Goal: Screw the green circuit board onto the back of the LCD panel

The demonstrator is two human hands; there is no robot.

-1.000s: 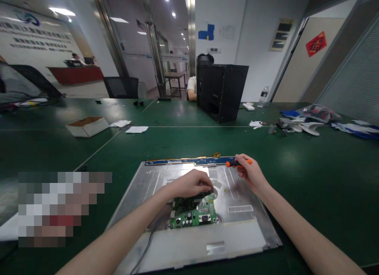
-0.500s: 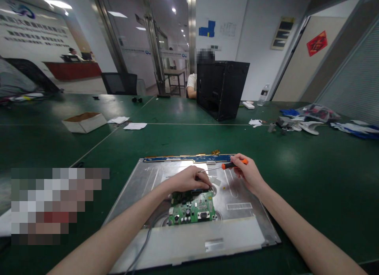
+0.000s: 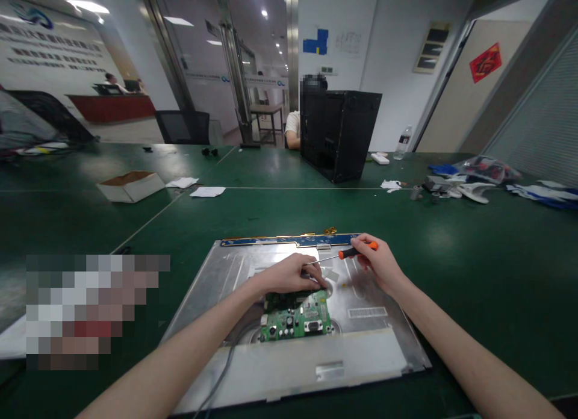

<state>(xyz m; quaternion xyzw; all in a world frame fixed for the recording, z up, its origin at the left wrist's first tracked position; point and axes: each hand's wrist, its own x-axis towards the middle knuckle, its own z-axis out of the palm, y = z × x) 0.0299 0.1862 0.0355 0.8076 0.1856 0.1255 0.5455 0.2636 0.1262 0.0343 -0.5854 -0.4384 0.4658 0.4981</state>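
In my right hand (image 3: pixel 372 259) is a screwdriver (image 3: pixel 350 252) with an orange and black handle, held between thumb and fingers. Its thin metal shaft points left, and the tip goes out of sight at my left hand (image 3: pixel 298 273). That hand is bent over the upper edge of a green circuit board (image 3: pixel 293 316), with thumb and fingers drawn together at the board's upper right corner; whatever they pinch is hidden. Beneath the board lies a flat silver metal panel (image 3: pixel 379 347). A narrow blue circuit strip (image 3: pixel 271 241) runs along the panel's far edge.
A grey cable (image 3: pixel 221 377) crosses the panel's near left part. On the green table (image 3: pixel 474 274) stand a black computer case (image 3: pixel 341 136), a white open box (image 3: pixel 130 190) and a bottle (image 3: pixel 403 143). Small parts and bags lie at the right. A person (image 3: pixel 292 130) sits behind the case.
The panel and board appear slightly farther right in the view. Both hands and the screwdriver keep almost the same pose.
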